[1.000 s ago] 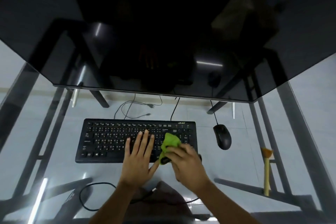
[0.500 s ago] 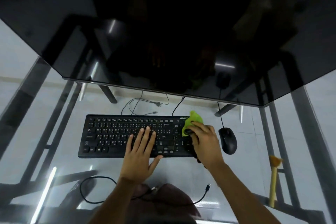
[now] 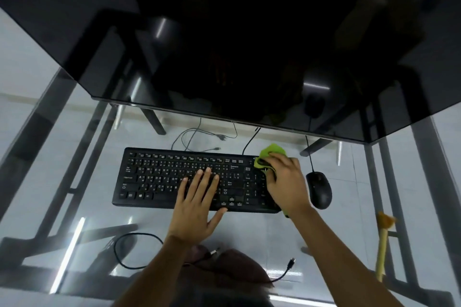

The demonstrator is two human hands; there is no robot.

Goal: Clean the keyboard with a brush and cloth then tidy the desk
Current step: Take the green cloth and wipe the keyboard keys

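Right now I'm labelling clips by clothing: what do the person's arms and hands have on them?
Nothing that shows. Both forearms are bare as far as the picture reaches, with no sleeves, and the left hand and right hand wear no gloves. I see no watch, ring or band, though the dim light could hide small ones.

Counted around the one keyboard (image 3: 174, 177): one green cloth (image 3: 270, 153), one mouse (image 3: 319, 189), one brush (image 3: 383, 244), one loose cable (image 3: 139, 252), one monitor (image 3: 224, 32), two hands.
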